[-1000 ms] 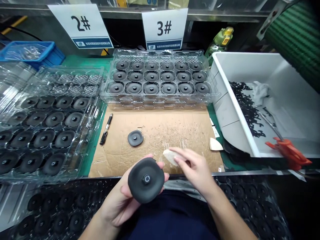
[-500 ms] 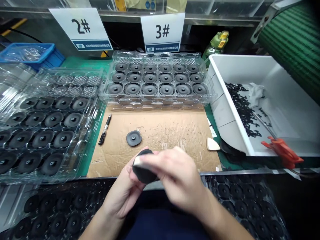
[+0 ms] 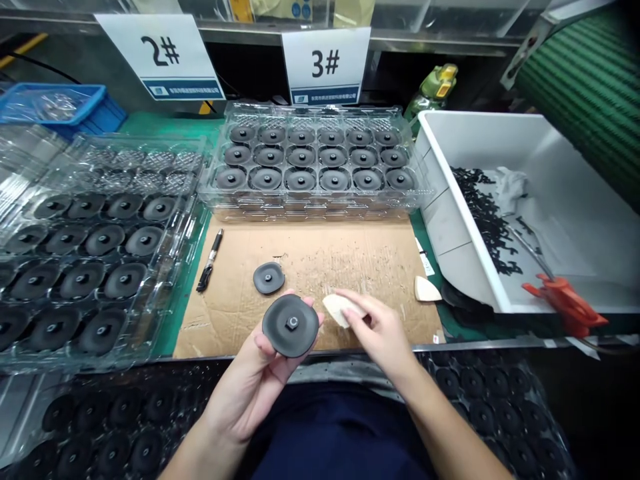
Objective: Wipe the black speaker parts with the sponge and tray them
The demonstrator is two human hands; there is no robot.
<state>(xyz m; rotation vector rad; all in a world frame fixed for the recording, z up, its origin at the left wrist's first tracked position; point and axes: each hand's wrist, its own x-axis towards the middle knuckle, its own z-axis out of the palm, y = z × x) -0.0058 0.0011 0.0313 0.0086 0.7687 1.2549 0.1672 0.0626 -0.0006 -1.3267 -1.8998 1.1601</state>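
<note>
My left hand grips a round-cornered black disc by its edge, tilted so that its face with the raised centre stud shows. Just to the right, my right hand pinches a cream-white wedge-shaped pad between thumb and fingers, apart from the disc. A second black disc, stud up, lies on the cardboard sheet beyond my left hand. Another cream pad rests at the sheet's right edge.
Clear plastic trays with black discs stand at the back and on the left. A pen lies at the sheet's left. On the right, a white bin holds small black scraps and orange-handled cutters.
My right hand has drawn the pad off the disc and moved right. The disc in my left hand has turned, so its stud now faces up.
</note>
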